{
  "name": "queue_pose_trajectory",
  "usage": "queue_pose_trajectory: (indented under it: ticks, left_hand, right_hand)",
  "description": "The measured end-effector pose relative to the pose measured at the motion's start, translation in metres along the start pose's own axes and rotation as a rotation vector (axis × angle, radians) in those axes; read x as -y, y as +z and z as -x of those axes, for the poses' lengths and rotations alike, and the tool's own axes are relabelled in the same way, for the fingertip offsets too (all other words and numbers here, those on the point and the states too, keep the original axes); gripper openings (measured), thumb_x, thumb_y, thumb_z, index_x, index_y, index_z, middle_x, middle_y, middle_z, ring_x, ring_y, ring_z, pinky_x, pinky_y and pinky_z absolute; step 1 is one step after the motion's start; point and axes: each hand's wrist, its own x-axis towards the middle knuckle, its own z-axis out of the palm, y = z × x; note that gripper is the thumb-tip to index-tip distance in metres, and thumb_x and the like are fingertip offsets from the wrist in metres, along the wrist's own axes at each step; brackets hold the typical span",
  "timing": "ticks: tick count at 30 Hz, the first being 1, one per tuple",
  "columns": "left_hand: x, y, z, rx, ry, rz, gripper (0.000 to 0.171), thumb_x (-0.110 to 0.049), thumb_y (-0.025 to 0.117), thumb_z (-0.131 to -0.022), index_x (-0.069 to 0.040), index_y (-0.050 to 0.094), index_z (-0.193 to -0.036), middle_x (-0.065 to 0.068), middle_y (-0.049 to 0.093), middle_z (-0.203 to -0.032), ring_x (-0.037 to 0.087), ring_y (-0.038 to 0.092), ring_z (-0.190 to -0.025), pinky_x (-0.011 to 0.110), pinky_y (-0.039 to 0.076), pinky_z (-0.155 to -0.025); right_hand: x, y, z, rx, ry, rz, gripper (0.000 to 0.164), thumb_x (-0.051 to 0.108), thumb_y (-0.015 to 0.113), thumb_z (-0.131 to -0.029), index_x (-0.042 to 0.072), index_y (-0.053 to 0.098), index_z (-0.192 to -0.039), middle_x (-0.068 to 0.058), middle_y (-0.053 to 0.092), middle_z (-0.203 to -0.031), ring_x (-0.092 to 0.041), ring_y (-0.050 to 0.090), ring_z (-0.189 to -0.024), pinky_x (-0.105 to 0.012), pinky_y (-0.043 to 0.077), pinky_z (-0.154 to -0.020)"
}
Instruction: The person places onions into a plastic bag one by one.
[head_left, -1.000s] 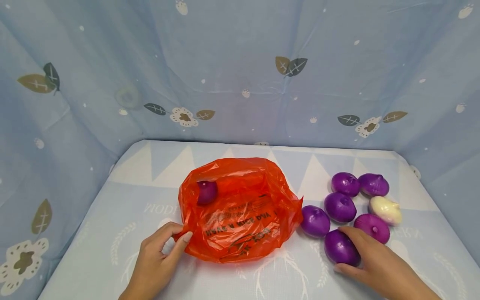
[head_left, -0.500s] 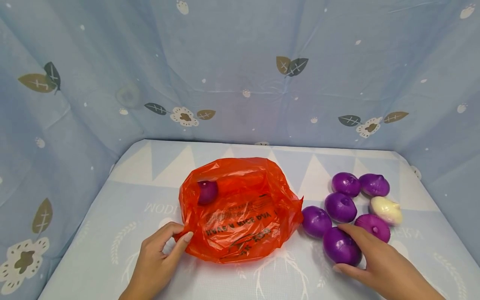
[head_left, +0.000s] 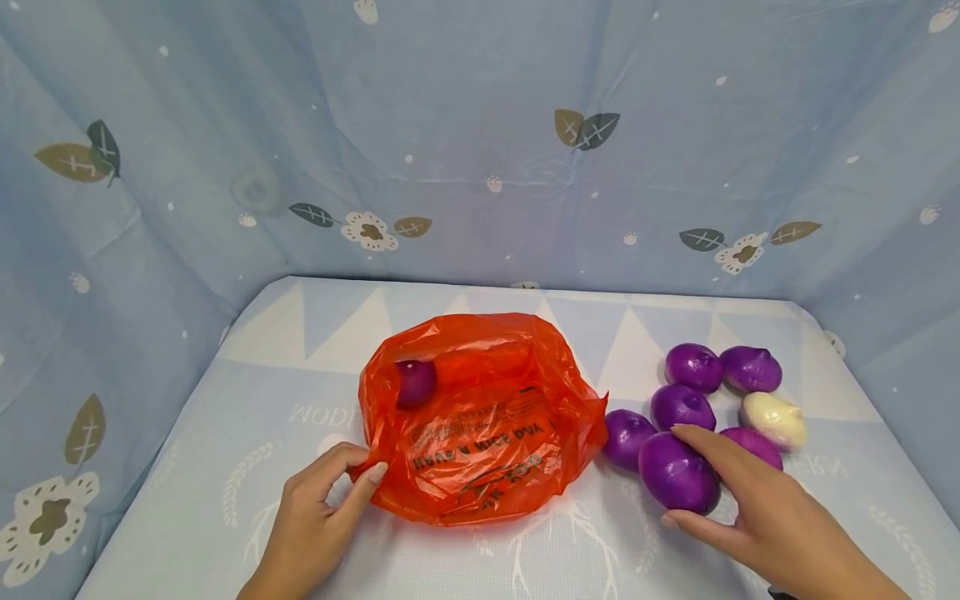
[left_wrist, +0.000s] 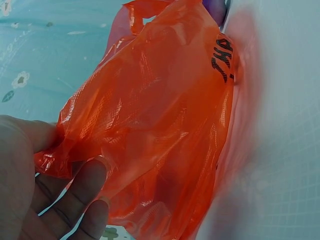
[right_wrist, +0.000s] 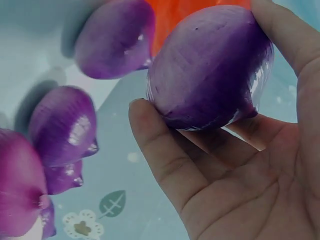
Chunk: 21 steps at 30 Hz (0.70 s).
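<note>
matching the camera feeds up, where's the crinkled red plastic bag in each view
Head: the crinkled red plastic bag lies at centre, in the lower half.
Left wrist: down the middle, top edge to bottom edge.
Right wrist: a patch at the top edge, partly behind the round, glossy purple onion.
Shared landmark: blue flower-printed fabric backdrop.

Room type unclear, curtained off: printed blue cloth [head_left: 480,100] behind and beside a table [head_left: 585,542].

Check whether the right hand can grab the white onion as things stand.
Probably not: the right hand grips a dark purple onion, and a pinker onion lies between that hand and the white onion.
</note>
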Motion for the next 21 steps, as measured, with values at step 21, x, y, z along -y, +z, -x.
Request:
queue_pose_trajectory:
  ticks: [21]
  left_hand:
    - [-0.001, -0.001, 0.001, -0.001, 0.006, -0.018, 0.032, 0.006, 0.081, -0.087, -0.02, 0.069, -0.102, -0.009, 0.066, -0.094, 0.006, 0.059, -0.083, 0.013, 0.05, -0.078]
  right_hand:
    - [0.052, -0.024, -0.018, -0.156, -0.392, 0.057, 0.084, 0.07, 0.077, -0.082, 0.022, 0.056, -0.148, 0.007, 0.063, -0.14, -0.018, 0.065, -0.122, -0.045, 0.06, -0.087]
